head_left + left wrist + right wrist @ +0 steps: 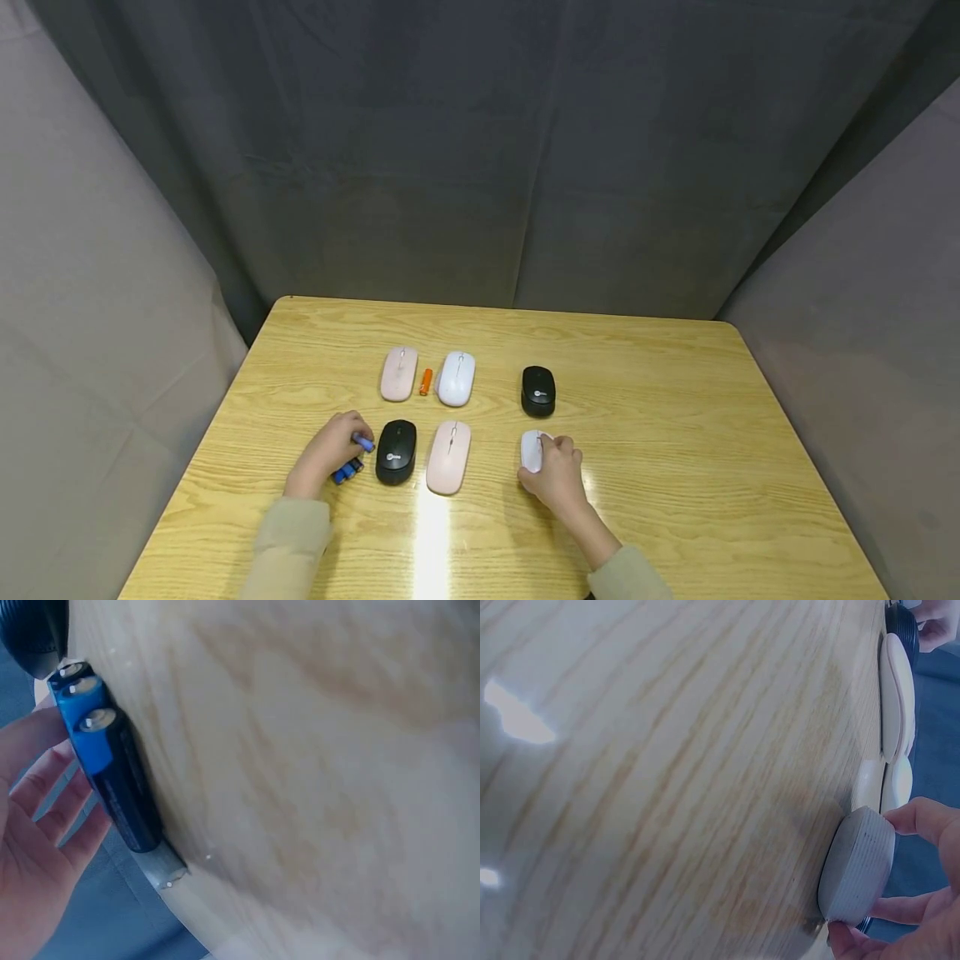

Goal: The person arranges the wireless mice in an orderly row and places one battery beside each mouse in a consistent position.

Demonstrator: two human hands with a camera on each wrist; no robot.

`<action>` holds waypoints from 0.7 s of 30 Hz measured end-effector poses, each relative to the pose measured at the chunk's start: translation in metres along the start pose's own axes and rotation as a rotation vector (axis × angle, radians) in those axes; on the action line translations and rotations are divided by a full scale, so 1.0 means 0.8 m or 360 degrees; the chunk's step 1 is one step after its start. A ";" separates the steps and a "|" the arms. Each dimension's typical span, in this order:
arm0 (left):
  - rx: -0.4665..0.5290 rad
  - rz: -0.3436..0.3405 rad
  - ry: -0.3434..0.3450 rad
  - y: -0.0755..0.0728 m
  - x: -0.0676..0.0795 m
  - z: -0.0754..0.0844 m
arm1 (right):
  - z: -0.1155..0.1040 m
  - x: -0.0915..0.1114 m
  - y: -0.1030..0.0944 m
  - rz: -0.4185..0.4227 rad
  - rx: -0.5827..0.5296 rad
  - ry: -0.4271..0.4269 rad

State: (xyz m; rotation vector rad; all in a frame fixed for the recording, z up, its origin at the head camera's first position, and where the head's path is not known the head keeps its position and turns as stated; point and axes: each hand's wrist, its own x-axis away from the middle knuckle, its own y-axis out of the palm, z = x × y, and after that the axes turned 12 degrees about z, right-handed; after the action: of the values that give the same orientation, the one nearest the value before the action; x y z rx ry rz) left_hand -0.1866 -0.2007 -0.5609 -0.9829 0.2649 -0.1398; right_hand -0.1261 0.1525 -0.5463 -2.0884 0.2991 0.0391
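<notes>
While a white mouse [531, 451] is grasped by the fingers of the right hand [558, 477], right of a pink mouse [448, 457], its contact with the counter [690, 467] cannot be told. By the left hand [333, 446], a blue battery [363, 442] is pinched, one end being hidden. Nearby, three batteries [105, 761] are partly concealed from above. In the left wrist view, a black mouse [34, 634] is cut off.

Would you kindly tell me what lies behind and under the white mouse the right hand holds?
Behind the white mouse, apart from it, sits a black mouse on the table. What lies under the white mouse is covered; the right hand hides part of it.
</notes>
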 end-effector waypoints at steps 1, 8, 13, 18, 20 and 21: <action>-0.0006 0.0003 0.0005 0.000 -0.001 0.000 | 0.000 0.000 0.000 0.0000 0.0002 0.0001; -0.0040 0.0052 0.0053 0.000 -0.003 -0.002 | 0.000 0.000 0.000 -0.0001 -0.0008 0.0006; -0.0052 0.0095 0.0031 -0.001 -0.006 -0.002 | 0.000 0.000 0.000 0.0000 0.0010 -0.0011; -0.0049 0.0173 -0.0107 -0.004 -0.014 0.002 | 0.001 0.000 0.000 0.0006 0.0013 -0.0009; -0.0030 0.0222 -0.0151 -0.006 -0.020 0.006 | 0.001 0.000 0.000 0.0009 0.0015 -0.0010; -0.0010 0.0246 -0.0172 -0.008 -0.023 0.008 | 0.001 0.000 0.000 0.0009 0.0016 -0.0010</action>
State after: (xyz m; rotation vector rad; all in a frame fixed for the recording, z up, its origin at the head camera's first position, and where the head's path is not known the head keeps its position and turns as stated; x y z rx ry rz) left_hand -0.2023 -0.1945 -0.5490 -0.9688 0.2411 0.0554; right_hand -0.1259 0.1529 -0.5466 -2.0768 0.3009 0.0477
